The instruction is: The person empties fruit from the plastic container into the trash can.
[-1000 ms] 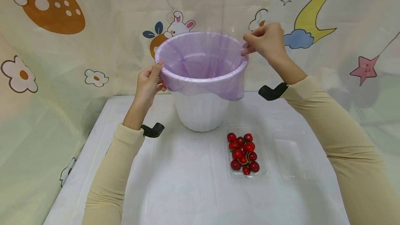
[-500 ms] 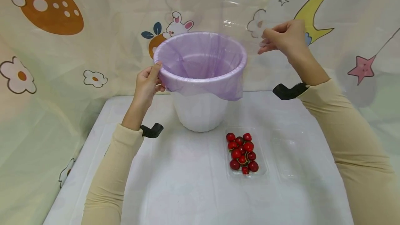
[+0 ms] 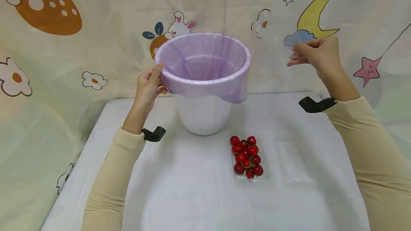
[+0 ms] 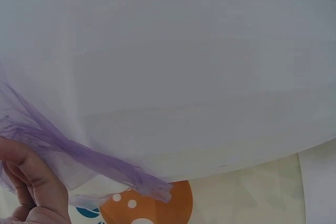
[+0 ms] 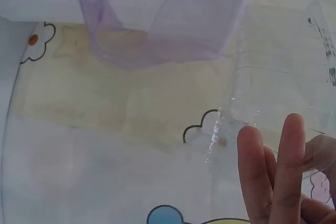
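Note:
A white trash can (image 3: pixel 203 115) stands at the back of the table, lined with a purple plastic bag (image 3: pixel 205 85) folded over its rim. At the rim's left side my left hand (image 3: pixel 147 85) grips the can and bag edge, thumb on top. To the right of the can, raised and apart from it, my right hand (image 3: pixel 316 54) pinches a see-through plastic piece (image 5: pixel 278 87). It is a thin, clear piece with glinting edges and small dark marks in the right wrist view; its full shape cannot be told. Part of my left hand (image 4: pixel 34 187) shows beside the bunched bag in the left wrist view.
A clear plastic box (image 3: pixel 268 174) with several cherries (image 3: pixel 246 156) sits in front of the can. To its right lies another clear plastic tray or lid (image 3: pixel 293 161). A patterned cloth (image 3: pixel 122 38) hangs behind the table (image 3: pixel 183 188).
My right hand has moved right, away from the can's rim, and slightly down, carrying the clear plastic piece. My left hand stays on the rim.

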{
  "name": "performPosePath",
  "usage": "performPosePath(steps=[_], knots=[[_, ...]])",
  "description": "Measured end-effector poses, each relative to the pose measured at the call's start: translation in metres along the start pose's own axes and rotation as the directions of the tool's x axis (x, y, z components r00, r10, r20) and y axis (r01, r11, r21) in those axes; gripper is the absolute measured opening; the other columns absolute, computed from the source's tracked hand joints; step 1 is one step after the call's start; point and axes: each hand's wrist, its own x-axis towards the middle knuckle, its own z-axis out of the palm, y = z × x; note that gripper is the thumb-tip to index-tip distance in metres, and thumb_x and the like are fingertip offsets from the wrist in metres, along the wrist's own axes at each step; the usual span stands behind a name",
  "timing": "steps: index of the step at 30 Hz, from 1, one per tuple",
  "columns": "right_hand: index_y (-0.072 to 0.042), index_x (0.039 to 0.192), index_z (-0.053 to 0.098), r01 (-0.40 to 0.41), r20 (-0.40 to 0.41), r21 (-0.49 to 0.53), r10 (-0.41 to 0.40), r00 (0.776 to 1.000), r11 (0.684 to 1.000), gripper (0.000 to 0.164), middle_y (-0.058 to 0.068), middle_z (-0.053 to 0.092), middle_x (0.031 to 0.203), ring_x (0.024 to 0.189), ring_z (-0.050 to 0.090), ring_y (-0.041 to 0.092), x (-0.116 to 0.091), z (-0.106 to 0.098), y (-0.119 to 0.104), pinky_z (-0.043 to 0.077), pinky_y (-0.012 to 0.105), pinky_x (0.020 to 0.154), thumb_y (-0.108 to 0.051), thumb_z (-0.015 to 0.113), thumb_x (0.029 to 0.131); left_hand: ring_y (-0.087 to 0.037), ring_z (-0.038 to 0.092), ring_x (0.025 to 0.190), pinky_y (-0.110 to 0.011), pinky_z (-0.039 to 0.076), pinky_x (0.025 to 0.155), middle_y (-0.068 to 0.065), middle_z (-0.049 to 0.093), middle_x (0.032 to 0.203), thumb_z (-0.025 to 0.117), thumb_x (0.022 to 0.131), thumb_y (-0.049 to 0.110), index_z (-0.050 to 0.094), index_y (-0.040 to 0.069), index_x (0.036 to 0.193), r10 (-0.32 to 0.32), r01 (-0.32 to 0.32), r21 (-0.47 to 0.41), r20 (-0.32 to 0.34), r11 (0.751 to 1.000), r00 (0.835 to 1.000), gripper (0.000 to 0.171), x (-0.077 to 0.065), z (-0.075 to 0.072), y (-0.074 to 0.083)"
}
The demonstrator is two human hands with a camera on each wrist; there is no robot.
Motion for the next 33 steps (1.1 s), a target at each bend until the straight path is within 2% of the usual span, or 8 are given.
performPosePath(steps=[2,5,9,13,17,21,25,33], knots=[[-0.008,0.077,0.075,-0.024,-0.012,-0.045,0.023,1.0,0.999,0.014,0.003,0.07,0.066,0.053,0.069,0.019,-0.001,-0.008,0.008,0.056,0.02,0.06,-0.008,0.067,0.088,-0.008,0.046,0.048,-0.016,0.044,0.044,0.001,0.047,0.066,0.063,0.095,0.032,0.056,0.009,0.079,0.001,-0.001,-0.003,-0.002,1.0,1.0,0.029,0.0,0.0,0.0],[-0.013,0.078,0.075,-0.063,-0.02,-0.119,0.061,0.998,0.991,0.015,-0.001,0.07,0.07,0.056,0.07,0.017,-0.002,-0.019,0.022,0.052,0.021,0.086,-0.015,0.066,0.091,-0.008,0.046,0.048,-0.016,0.044,0.044,0.001,0.047,0.066,0.063,0.095,0.032,0.055,0.009,0.078,0.002,-0.002,-0.006,-0.004,1.0,1.0,0.029,0.0,0.0,0.0],[-0.021,0.081,0.074,-0.106,-0.024,-0.216,0.103,0.994,0.971,0.016,-0.008,0.07,0.073,0.06,0.071,0.012,-0.004,-0.035,0.045,0.022,0.035,0.115,-0.024,0.065,0.093,-0.008,0.046,0.049,-0.016,0.045,0.044,0.001,0.047,0.067,0.063,0.095,0.032,0.054,0.009,0.077,0.002,-0.002,-0.007,0.001,1.0,1.0,0.03,0.001,0.001,0.0],[-0.012,0.099,0.071,-0.114,-0.019,-0.339,0.114,0.993,0.934,0.02,-0.014,0.067,0.073,0.064,0.071,0.007,-0.006,-0.045,0.074,0.025,0.042,0.113,-0.028,0.061,0.096,-0.009,0.047,0.049,-0.016,0.045,0.044,0.0,0.047,0.067,0.063,0.095,0.032,0.055,0.009,0.079,0.003,-0.003,-0.009,0.004,1.0,1.0,0.029,0.001,0.001,0.0],[0.01,0.125,0.053,-0.095,0.009,-0.454,0.112,0.994,0.886,0.047,-0.019,0.065,0.071,0.065,0.07,0.003,-0.011,-0.048,0.107,0.048,0.025,0.095,-0.029,0.055,0.098,-0.009,0.046,0.049,-0.016,0.045,0.044,0.0,0.047,0.067,0.063,0.095,0.032,0.056,0.008,0.08,0.002,-0.002,-0.014,0.003,1.0,1.0,0.029,0.001,0.0,0.0],[0.016,0.123,0.049,-0.098,0.084,-0.406,0.143,0.986,0.909,0.043,-0.015,0.068,0.071,0.065,0.071,0.005,-0.015,-0.052,0.138,0.054,0.013,0.071,-0.02,0.054,0.1,-0.009,0.046,0.049,-0.016,0.045,0.044,0.0,0.048,0.067,0.062,0.095,0.032,0.056,0.008,0.08,0.004,-0.004,-0.014,-0.001,1.0,1.0,0.029,0.001,0.0,0.0],[0.013,0.115,0.05,-0.159,0.151,-0.331,0.219,0.964,0.93,0.031,-0.008,0.071,0.073,0.066,0.071,0.008,-0.015,-0.056,0.166,0.057,0.019,0.07,-0.013,0.053,0.1,-0.009,0.046,0.048,-0.016,0.045,0.044,0.001,0.048,0.067,0.062,0.095,0.031,0.056,0.008,0.079,0.004,-0.004,-0.016,-0.005,1.0,1.0,0.029,0.001,0.0,0.0],[0.023,0.122,0.044,-0.212,0.203,-0.427,0.322,0.925,0.879,0.045,-0.004,0.071,0.078,0.069,0.07,0.004,-0.014,-0.06,0.202,0.058,0.023,0.072,-0.015,0.054,0.1,-0.009,0.046,0.048,-0.016,0.045,0.045,0.0,0.048,0.067,0.062,0.095,0.032,0.056,0.008,0.08,-0.003,0.003,-0.008,-0.01,1.0,1.0,0.029,0.001,0.001,0.0]])
